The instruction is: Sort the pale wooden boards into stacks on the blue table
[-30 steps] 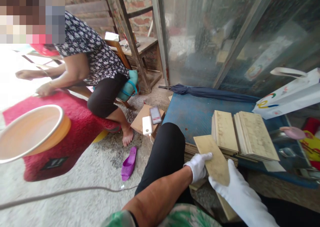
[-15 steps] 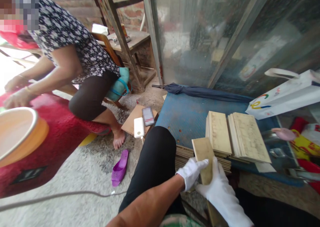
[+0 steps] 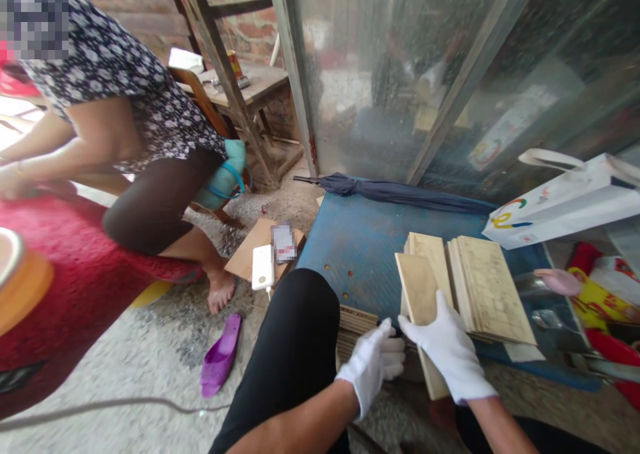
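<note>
My right hand [image 3: 447, 347], in a white glove, grips a thin tan wooden board [image 3: 419, 287] by its middle, thumb on one side and fingers on the other. The board is tilted and overlaps the left stack of pale boards [image 3: 433, 247]. My left hand [image 3: 374, 361], also gloved in white, is off the board, its fingers apart and nothing in it. Close behind that hand lies a pile of darker thin boards [image 3: 357, 317], partly hidden by my knee. To the right stands another stack of pale boards [image 3: 493, 287].
The stacks rest on a blue board surface [image 3: 360, 227], with a folded umbrella [image 3: 400, 193] along its back. A white paper bag [image 3: 560, 201] stands at right. On the left are a seated person [image 3: 135, 107], a purple slipper [image 3: 220, 355] and a white power bank [image 3: 263, 267] on cardboard.
My left hand has let go of the board and moved down. My right hand has carried the board up and right, toward the left pale stack. The view has shifted slightly right.
</note>
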A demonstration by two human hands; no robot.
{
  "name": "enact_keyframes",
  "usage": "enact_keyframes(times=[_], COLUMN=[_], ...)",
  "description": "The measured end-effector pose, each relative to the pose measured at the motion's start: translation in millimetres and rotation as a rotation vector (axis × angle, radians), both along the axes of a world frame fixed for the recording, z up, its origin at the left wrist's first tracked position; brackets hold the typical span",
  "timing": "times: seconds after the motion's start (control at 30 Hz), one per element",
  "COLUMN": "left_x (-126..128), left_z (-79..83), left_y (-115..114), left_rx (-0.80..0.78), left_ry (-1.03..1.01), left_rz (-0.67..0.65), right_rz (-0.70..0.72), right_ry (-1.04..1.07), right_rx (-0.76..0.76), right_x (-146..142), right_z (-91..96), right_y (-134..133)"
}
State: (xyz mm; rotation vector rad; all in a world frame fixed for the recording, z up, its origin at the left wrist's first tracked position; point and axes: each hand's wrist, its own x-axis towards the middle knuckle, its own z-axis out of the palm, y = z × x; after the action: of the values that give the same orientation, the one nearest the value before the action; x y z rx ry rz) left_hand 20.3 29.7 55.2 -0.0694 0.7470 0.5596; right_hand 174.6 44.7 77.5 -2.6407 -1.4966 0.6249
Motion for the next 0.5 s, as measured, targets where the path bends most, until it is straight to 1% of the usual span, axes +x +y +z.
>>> enact_keyframes(times=[0.07, 0.1, 0.13, 0.23, 0.33, 0.4, 0.5], left_x=[1, 1, 2, 5, 6, 5, 0], left_z=[-3.2, -3.7, -4.1, -8.1, -15.7, -19.0, -19.0], left_y=[-9, -14, -19, -34, -41, -40, -34], left_rx=[-0.016, -0.013, -0.002, 0.045, 0.061, 0.125, 0.318], left_ry=[-0.089, -0.078, -0.033, 0.198, 0.349, 0.413, 0.499], left_rz=[-0.125, -0.174, -0.213, -0.284, -0.377, -0.437, -0.533], right_rz=[-0.026, -0.042, -0.058, -0.098, -0.145, -0.162, -0.173], right_ry=[-0.040, -0.056, -0.070, -0.100, -0.124, -0.149, -0.192], right_rx=[-0.017, -0.026, -0.031, -0.038, -0.082, -0.110, -0.123], right_x=[12, 18, 23, 36, 45, 47, 47], right_z=[-3.5, -5.5, -7.9, -17.1, -28.2, -35.3, -44.8], right_y=[22, 33, 43, 68, 85, 93, 100])
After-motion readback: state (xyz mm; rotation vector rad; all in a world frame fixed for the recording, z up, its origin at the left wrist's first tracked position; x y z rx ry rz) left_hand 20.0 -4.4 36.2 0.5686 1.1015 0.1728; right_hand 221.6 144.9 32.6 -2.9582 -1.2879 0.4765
